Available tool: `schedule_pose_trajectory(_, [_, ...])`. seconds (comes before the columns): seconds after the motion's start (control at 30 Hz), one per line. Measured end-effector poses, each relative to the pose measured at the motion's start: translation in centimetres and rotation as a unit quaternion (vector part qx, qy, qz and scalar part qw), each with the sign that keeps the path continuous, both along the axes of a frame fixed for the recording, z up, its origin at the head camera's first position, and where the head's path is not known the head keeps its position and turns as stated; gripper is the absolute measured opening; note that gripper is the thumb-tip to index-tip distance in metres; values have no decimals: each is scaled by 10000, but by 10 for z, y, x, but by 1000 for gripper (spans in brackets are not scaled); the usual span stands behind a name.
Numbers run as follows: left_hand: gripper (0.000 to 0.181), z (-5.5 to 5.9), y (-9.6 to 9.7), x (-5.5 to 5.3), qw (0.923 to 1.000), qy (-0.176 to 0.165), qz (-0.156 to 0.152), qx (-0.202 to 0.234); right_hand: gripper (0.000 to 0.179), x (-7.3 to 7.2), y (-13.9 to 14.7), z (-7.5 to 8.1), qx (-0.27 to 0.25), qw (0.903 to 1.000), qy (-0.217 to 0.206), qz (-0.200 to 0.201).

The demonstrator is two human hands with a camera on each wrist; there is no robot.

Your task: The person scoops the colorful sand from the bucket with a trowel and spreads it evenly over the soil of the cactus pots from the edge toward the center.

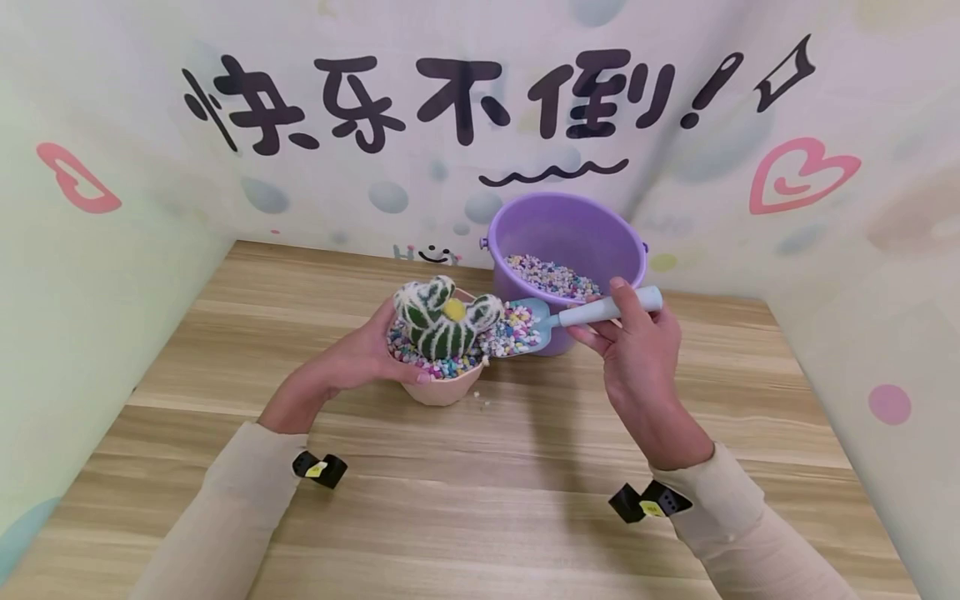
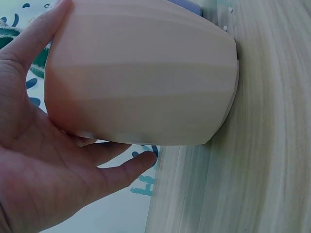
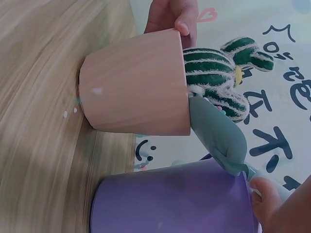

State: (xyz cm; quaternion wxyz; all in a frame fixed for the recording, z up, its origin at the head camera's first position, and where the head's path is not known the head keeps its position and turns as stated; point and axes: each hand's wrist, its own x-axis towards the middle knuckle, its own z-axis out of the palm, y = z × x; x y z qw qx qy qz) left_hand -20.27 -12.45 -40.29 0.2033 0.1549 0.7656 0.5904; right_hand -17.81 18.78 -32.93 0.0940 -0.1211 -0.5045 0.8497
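A peach flowerpot (image 1: 444, 392) holds a green cactus (image 1: 442, 337) with white fuzz and a yellow flower, set in multicoloured pebbles (image 1: 397, 343). My left hand (image 1: 375, 346) grips the pot from the left, thumb over the near rim; in the left wrist view the hand's fingers curve round the pot's side. My right hand (image 1: 641, 362) grips the pale handle of a light blue scoop (image 1: 549, 321). Pebbles fill the scoop's blade, and its tip lies at the pot's right rim, beside the cactus. From the right wrist view, the scoop's underside (image 3: 221, 136) shows against the rim.
Close behind the scoop stands a purple bucket (image 1: 517, 242), partly filled with pebbles. A few stray pebbles (image 1: 482, 402) lie on the wooden table (image 1: 420, 500) by the pot. A printed backdrop (image 1: 442, 158) rises along the table's far edge.
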Motion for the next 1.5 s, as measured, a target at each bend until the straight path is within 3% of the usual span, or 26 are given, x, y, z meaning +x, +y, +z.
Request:
schedule_pose_trajectory(0.73, [111,2,-2,-3,9996,34,-279,102,39,6,-9,6,574,9980,245,-128])
schedule_pose_trajectory(1.33, [113,3,-4,-6,9994,26,-340,9,33,5,-18,8,783,9905,1102,-262])
schedule_pose_trajectory(1.5, [113,4,-6,-9,9985,94,-524,123,31,2,-20,9,802,9885,1256,-260])
